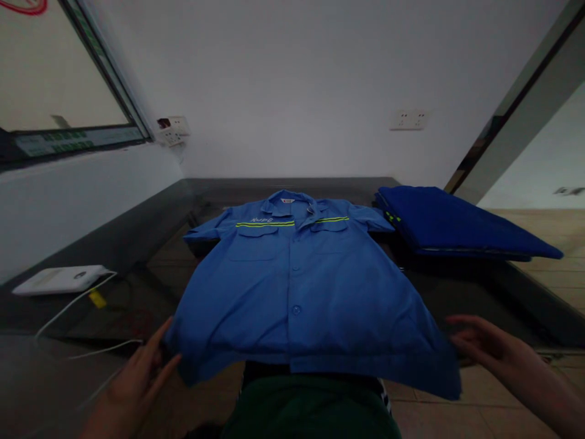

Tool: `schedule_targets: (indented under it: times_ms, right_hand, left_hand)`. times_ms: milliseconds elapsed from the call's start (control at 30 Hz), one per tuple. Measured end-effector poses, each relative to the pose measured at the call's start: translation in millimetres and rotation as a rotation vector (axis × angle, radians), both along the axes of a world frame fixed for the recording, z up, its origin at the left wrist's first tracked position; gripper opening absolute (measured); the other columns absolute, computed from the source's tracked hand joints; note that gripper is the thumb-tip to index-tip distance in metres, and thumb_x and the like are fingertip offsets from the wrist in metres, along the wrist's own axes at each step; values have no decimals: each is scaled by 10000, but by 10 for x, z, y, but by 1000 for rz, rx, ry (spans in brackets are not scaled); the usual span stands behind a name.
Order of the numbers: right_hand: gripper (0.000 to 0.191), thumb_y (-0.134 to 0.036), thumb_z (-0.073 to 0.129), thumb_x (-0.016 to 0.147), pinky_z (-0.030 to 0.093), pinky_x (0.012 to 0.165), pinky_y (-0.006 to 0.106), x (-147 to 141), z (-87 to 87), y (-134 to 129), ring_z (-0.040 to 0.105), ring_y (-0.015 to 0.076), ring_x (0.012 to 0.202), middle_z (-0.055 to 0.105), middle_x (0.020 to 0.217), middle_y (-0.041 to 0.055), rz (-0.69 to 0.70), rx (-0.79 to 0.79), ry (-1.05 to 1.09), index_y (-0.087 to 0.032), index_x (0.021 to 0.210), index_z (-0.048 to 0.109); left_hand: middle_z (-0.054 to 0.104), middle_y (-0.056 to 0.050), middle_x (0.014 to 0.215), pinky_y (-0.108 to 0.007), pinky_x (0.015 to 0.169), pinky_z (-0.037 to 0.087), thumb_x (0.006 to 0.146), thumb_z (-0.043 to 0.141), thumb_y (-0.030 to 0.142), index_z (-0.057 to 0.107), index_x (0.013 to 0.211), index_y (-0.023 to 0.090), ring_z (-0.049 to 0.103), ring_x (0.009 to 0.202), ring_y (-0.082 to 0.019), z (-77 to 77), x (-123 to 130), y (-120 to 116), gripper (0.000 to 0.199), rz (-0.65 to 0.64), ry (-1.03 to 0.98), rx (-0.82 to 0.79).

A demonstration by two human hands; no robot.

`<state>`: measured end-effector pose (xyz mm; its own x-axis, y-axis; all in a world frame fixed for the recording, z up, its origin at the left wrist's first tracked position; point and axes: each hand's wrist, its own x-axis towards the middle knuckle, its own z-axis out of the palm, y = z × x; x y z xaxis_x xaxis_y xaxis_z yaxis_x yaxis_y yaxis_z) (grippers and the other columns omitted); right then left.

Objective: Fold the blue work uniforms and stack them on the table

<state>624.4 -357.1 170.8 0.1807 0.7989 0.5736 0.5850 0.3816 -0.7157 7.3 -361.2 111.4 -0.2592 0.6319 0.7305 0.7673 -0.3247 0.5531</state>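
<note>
A blue short-sleeved work shirt lies front side up on a dark glass-like table, collar at the far end. It is buttoned down the middle, with yellow stripes above two flap pockets and white lettering on the chest. Its hem spreads over the near table edge. My left hand pinches the shirt's lower left side between thumb and fingers. On the opposite side, my right hand has its fingers closed on the lower right edge, and a corner of the hem droops below them. The fingertips are partly hidden by cloth and shadow.
Folded darker blue clothes are stacked at the table's right. A white device with a white cable sits on the left. The dark table meets a wall with sockets behind. A window is at upper left.
</note>
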Motion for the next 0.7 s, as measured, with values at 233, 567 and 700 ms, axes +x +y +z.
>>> schedule_targets:
  times_ms: [233,567,700]
  right_hand:
    - [459,-519,683,674,556,739,391,-323,930,644,678,285,860,717,933,97,73,33,-22,-222,1021,628]
    - [368,-309,742,669,569,669,354,-547,1248,1195,687,218,741,706,858,52,304,-230,284,-231,992,585]
    - [387,-232,777,602,573,667,364,-431,1268,1258,676,215,685,687,784,23,240,-132,350,-240,939,588]
  left_hand:
    - [626,-216,1068,-432,909,477,813,330,609,551,1229,20,619,993,-325,901,288,538,755,301,158,-129]
    - [660,-224,1033,-412,764,489,940,216,323,594,1124,92,653,943,-341,1252,232,1042,479,421,296,-344]
    - [676,-217,1005,-388,714,491,952,201,290,556,1189,120,673,905,-333,1240,156,1107,460,423,223,-351]
